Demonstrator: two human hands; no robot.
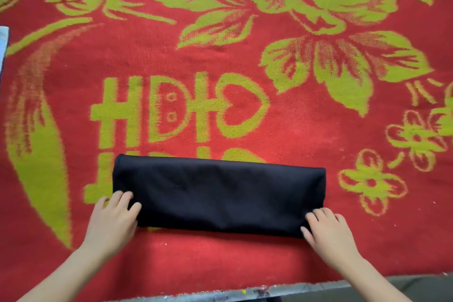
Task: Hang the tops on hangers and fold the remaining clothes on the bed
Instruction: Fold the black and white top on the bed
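Clearly a fold is going on: the black garment is lying on the red and green blanket as one long, narrow band, running left to right close to the near side of the bed, and both hands are working its two near corners. The left hand is curling its fingers over the left end and seems to be gripping the layers there, probably so they are not sliding apart. The right hand is lying flatter on the right end, fingers slightly spread and pressing the cloth down; whether its thumb is tucked under the hem is not showing. Holding both ends at once is keeping the band square and taut, which is making sense if the next move is bringing one end across to the other. The piece is already looking well along, with perhaps one or two folds remaining. No hangers or other clothes are appearing here, only a pale edge of something at far left
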